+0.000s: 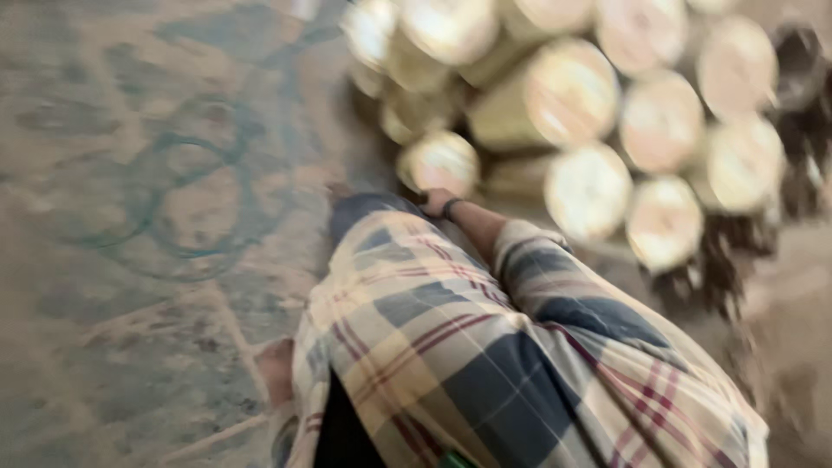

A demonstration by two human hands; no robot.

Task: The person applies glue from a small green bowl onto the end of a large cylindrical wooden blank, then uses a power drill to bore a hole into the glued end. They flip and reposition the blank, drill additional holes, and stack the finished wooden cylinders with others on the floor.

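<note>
The whole view is motion-blurred. My right hand (436, 199), with a dark band on the wrist, reaches forward out of a plaid sleeve. It touches the lower edge of a small pale log end (439, 160) at the bottom left of a log pile. The blur hides the fingers, so the grip cannot be made out. My left hand is out of view. Plaid cloth (485, 347) covers my body and legs in the lower middle of the frame.
A stack of cut logs (589, 104) with round pale ends fills the upper right, with dark bark and debris (806, 130) beside it. The dusty floor (130, 217) on the left has teal markings. A bare foot (277, 371) rests on it.
</note>
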